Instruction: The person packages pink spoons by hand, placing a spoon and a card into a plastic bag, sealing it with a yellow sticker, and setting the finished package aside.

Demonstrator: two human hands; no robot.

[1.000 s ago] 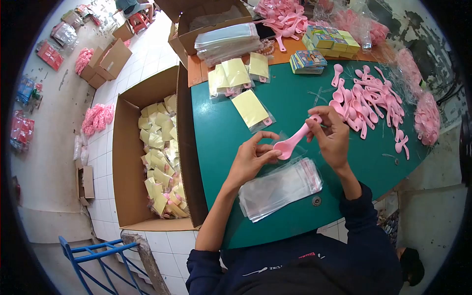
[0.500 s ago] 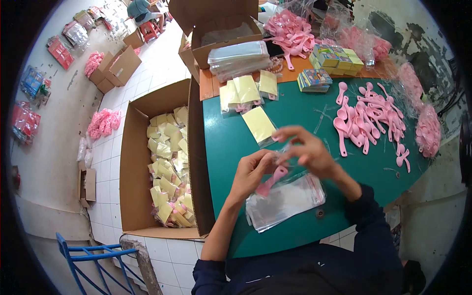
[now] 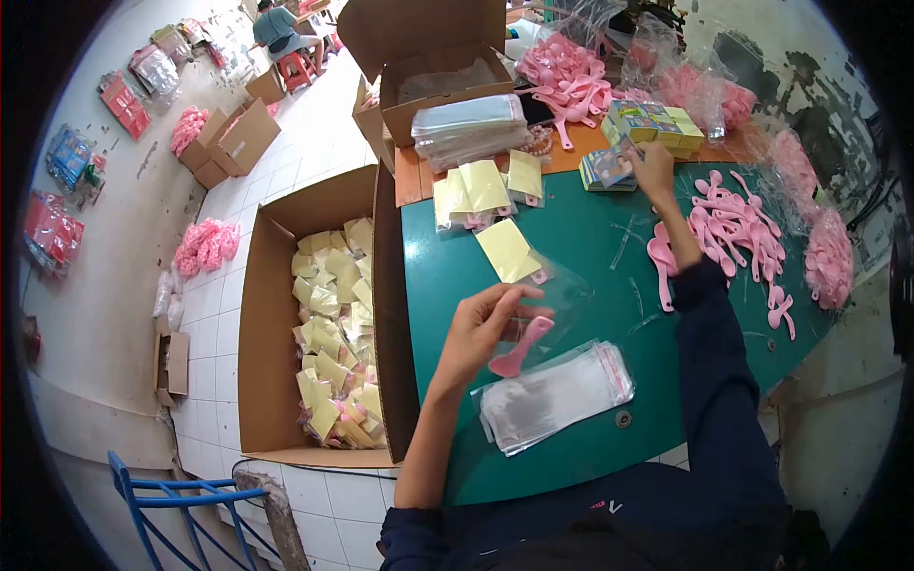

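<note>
My left hand [image 3: 486,328] is closed on a clear plastic bag [image 3: 568,297], above the near part of the table. Inside the bag lies a pink measuring spoon [image 3: 524,345], tilted with its bowl toward me. My right hand [image 3: 654,169] reaches to the far side of the table, fingers pinched on a printed card [image 3: 624,160] at the top of a small card stack [image 3: 602,179]. Below my left hand is a pile of flat clear bags [image 3: 552,398]. Just beyond it lies a filled bag with a pale yellow card [image 3: 506,250].
Loose pink spoons [image 3: 733,224] lie on the right of the green table [image 3: 443,324]. A tall carton [image 3: 262,352] of packed bags stands at the left. More card stacks [image 3: 657,128], a bag bundle [image 3: 468,124] and an open box [image 3: 443,90] line the back. A person [image 3: 278,33] sits far off.
My right hand has left the bag and moved away to the card stack. My left hand still holds the bag with the spoon, nearly in place.
</note>
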